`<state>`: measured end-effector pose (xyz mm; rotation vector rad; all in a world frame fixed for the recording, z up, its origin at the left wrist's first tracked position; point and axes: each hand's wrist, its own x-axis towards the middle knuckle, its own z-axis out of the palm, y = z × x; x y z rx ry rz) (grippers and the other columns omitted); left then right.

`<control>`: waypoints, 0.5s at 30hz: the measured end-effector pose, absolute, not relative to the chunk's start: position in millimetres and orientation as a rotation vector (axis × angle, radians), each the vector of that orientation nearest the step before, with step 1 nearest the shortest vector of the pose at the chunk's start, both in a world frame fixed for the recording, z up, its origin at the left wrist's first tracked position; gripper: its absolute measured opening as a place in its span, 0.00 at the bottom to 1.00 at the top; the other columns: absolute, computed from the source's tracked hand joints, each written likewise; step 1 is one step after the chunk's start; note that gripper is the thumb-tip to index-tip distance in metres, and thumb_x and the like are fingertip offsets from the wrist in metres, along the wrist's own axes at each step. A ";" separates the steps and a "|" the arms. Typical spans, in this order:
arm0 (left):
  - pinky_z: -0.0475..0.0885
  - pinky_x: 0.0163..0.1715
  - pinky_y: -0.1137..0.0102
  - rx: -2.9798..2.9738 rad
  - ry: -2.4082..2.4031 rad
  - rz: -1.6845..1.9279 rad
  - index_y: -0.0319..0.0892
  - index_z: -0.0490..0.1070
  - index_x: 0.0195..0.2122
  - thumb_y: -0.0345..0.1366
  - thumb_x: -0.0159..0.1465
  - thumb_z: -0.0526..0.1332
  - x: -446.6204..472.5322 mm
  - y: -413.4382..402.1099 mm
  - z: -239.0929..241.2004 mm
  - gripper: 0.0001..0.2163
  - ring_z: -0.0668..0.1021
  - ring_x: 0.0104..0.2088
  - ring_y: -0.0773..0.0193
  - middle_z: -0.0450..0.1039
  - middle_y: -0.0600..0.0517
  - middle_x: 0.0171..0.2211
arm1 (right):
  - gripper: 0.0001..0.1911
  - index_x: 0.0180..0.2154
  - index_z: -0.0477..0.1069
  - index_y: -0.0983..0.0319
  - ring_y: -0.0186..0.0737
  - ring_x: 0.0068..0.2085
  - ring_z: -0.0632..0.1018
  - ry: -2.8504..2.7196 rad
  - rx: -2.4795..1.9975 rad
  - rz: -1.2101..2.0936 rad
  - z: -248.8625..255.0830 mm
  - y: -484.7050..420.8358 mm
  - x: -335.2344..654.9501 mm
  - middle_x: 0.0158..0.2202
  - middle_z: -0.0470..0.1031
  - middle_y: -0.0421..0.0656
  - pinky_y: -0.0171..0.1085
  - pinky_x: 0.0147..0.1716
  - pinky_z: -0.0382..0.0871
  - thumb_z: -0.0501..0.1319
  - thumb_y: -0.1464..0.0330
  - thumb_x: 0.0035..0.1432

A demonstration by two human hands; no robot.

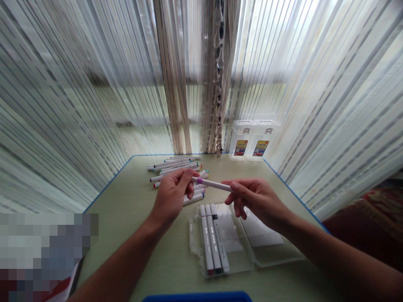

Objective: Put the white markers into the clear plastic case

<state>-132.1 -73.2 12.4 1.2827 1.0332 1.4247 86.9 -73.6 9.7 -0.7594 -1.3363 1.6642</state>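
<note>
Striped curtain (pixel 110 63) behind green tabletop (pixel 119 251); open clear case (pixel 244 262) on it w/ 3 markers (pixel 213 239) in its L half; L hand (pixel 171 188) & R hand (pixel 258 197) pinch purple-banded marker (pixel 215 184) btwn thumb & fingers, near case's far edge; loose markers (pixel 179 167) beyond case

Markers (pixel 213 238) in case (pixel 239 260), pile (pixel 176 169) behind
</note>
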 end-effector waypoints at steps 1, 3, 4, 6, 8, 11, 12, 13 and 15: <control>0.62 0.18 0.77 1.283 1.040 1.435 0.37 0.74 0.33 0.42 0.64 0.61 -132.2 -73.2 12.6 0.12 0.67 0.17 0.73 0.65 0.57 0.17 | 0.17 0.47 0.78 0.66 0.32 0.19 0.77 -1.345 -0.769 1.647 9.2 -73.3 87.0 0.28 0.81 0.47 0.28 0.15 0.69 0.65 0.63 0.59; 0.63 0.18 0.77 1.274 1.051 1.455 0.37 0.74 0.33 0.42 0.63 0.62 -132.1 -73.5 13.3 0.11 0.68 0.17 0.73 0.66 0.57 0.18 | 0.17 0.47 0.78 0.67 0.33 0.19 0.77 -1.358 -0.776 1.628 8.5 -72.9 86.9 0.29 0.81 0.48 0.28 0.15 0.69 0.66 0.64 0.59; 0.63 0.18 0.77 1.269 1.055 1.465 0.37 0.74 0.33 0.41 0.63 0.62 -132.0 -73.7 13.6 0.11 0.68 0.17 0.73 0.66 0.56 0.19 | 0.17 0.47 0.77 0.67 0.33 0.20 0.77 -1.364 -0.776 1.629 8.4 -72.7 86.8 0.29 0.81 0.48 0.29 0.15 0.69 0.66 0.64 0.59; 0.63 0.18 0.77 1.261 1.059 1.484 0.37 0.74 0.33 0.42 0.63 0.62 -132.2 -73.5 14.0 0.11 0.68 0.17 0.73 0.67 0.56 0.19 | 0.17 0.48 0.77 0.67 0.33 0.21 0.78 -1.379 -0.767 1.646 8.6 -72.6 86.7 0.31 0.81 0.49 0.29 0.16 0.70 0.65 0.64 0.59; 0.63 0.17 0.77 1.257 1.063 1.504 0.37 0.74 0.33 0.42 0.62 0.62 -132.8 -72.8 14.0 0.11 0.68 0.17 0.73 0.66 0.57 0.19 | 0.18 0.49 0.76 0.66 0.34 0.21 0.78 -1.394 -0.758 1.671 9.3 -72.7 86.8 0.32 0.81 0.50 0.30 0.17 0.70 0.65 0.65 0.60; 0.63 0.17 0.77 1.244 1.059 1.519 0.37 0.74 0.33 0.41 0.61 0.63 -133.4 -72.2 14.6 0.11 0.68 0.17 0.73 0.67 0.57 0.19 | 0.18 0.50 0.76 0.66 0.33 0.22 0.78 -1.415 -0.754 1.696 10.8 -73.1 87.1 0.34 0.81 0.50 0.30 0.18 0.71 0.64 0.65 0.60; 0.63 0.18 0.77 1.241 1.059 1.516 0.36 0.74 0.33 0.40 0.61 0.63 -133.3 -72.5 15.3 0.10 0.68 0.17 0.73 0.67 0.56 0.20 | 0.18 0.50 0.76 0.66 0.33 0.23 0.78 -1.423 -0.755 1.698 11.3 -73.4 87.2 0.34 0.81 0.50 0.30 0.18 0.70 0.64 0.65 0.60; 0.63 0.18 0.77 1.241 1.064 1.515 0.36 0.74 0.34 0.40 0.60 0.64 -133.0 -73.0 16.4 0.10 0.68 0.18 0.73 0.67 0.56 0.20 | 0.18 0.50 0.75 0.66 0.33 0.23 0.78 -1.434 -0.760 1.695 11.9 -73.8 87.2 0.35 0.81 0.51 0.30 0.18 0.70 0.64 0.65 0.60; 0.63 0.18 0.77 1.259 1.094 1.521 0.36 0.74 0.35 0.39 0.60 0.64 -131.9 -74.7 19.3 0.10 0.68 0.18 0.73 0.69 0.55 0.21 | 0.19 0.50 0.76 0.66 0.33 0.23 0.78 -1.460 -0.777 1.678 12.9 -74.5 87.2 0.35 0.81 0.51 0.30 0.19 0.70 0.65 0.64 0.59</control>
